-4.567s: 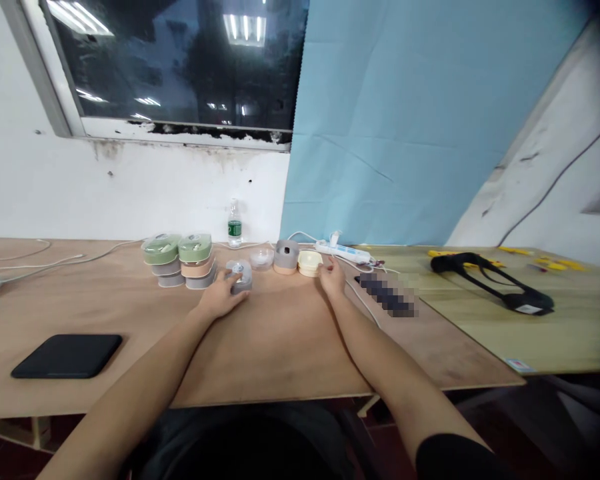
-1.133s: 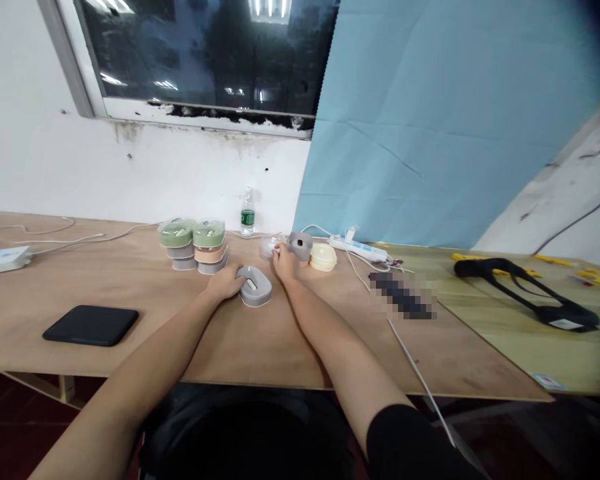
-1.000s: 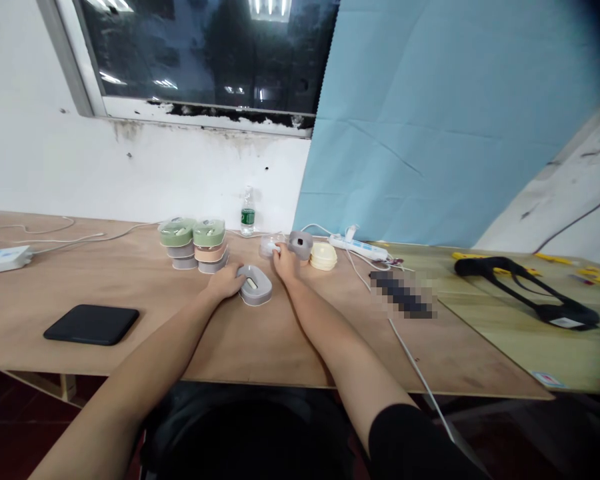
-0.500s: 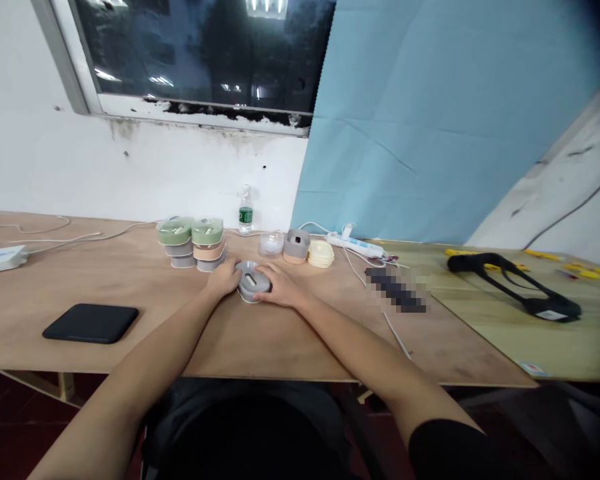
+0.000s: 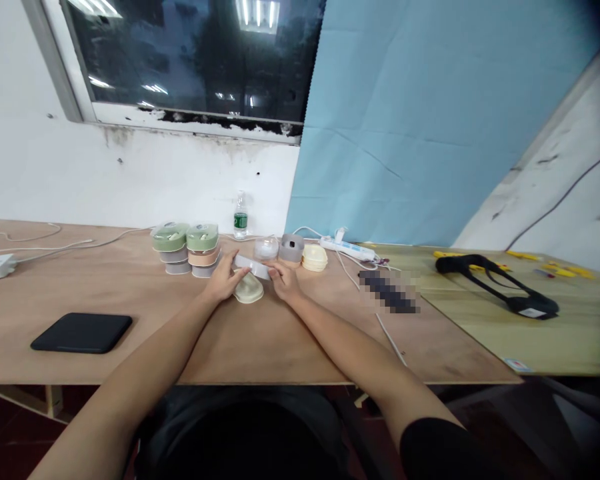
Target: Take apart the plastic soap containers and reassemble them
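Note:
Between my two hands a light grey oval container piece (image 5: 254, 267) is held up, tilted so that its side faces me. My left hand (image 5: 223, 279) grips its left end, fingers closed on it. At the right end, the fingers of my right hand (image 5: 284, 280) pinch it. Just below and in front, a cream oval base (image 5: 249, 289) with a moulded hollow lies on the table, close to my left fingers. Whether the grey piece touches the base, I cannot tell.
Stacked containers with green lids (image 5: 203, 237) stand left of my hands. Behind are a water bottle (image 5: 241, 217), a clear cover (image 5: 266, 248), a grey container (image 5: 291, 248) and cream pieces (image 5: 314, 257). A power strip (image 5: 347, 249) and black tablet-like slab (image 5: 82, 333) lie farther out.
The grey piece was flat on the table between my hands. Now it is raised and tilted away, and the cream base beneath has come into view. The camera view has shifted slightly.

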Demonstrator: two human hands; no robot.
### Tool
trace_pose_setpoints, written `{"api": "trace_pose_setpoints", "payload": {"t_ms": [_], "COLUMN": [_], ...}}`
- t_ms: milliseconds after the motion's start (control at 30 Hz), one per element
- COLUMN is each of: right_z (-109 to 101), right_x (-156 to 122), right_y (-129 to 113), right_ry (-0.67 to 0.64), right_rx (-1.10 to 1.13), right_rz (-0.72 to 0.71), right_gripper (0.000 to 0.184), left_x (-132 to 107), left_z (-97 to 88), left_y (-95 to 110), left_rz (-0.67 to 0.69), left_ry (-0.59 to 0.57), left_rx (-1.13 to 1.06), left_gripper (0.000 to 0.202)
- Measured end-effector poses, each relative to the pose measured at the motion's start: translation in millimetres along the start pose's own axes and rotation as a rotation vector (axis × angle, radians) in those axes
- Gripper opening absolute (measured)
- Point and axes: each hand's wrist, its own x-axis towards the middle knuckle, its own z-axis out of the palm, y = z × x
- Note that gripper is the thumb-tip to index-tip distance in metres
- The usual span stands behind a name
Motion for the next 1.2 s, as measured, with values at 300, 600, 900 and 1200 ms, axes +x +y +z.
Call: {"api": "trace_pose_setpoints", "payload": {"t_ms": [300,600,900,1200], "right_z": [1,9,2,8], "right_x": [5,-2,5,5], "right_y": [7,-13,-11,-13], "right_ry": [0.353,-0.076,-0.150,-0.080], "right_rx": [0.038,-0.290,-0.412,-0.448], "right_rz": [0.105,-0.270,-0.333,-0.246], "right_gripper": [0.049,0.037,0.029,0.032], "left_x": [1,1,-5,-7], "left_z": [-5.6,3.0,4.8,3.9], "left_y": [3,-3,9,15], "left_rz": [-0.091,-0.164,-0.105,-0.106], "left_ry": [0.027,0.120,-0.035,-0.039], "left_rx": [0.052,-0.055,-0.092,-0.252], "left_gripper": [0.044,0.047,0.053,0.067]}}
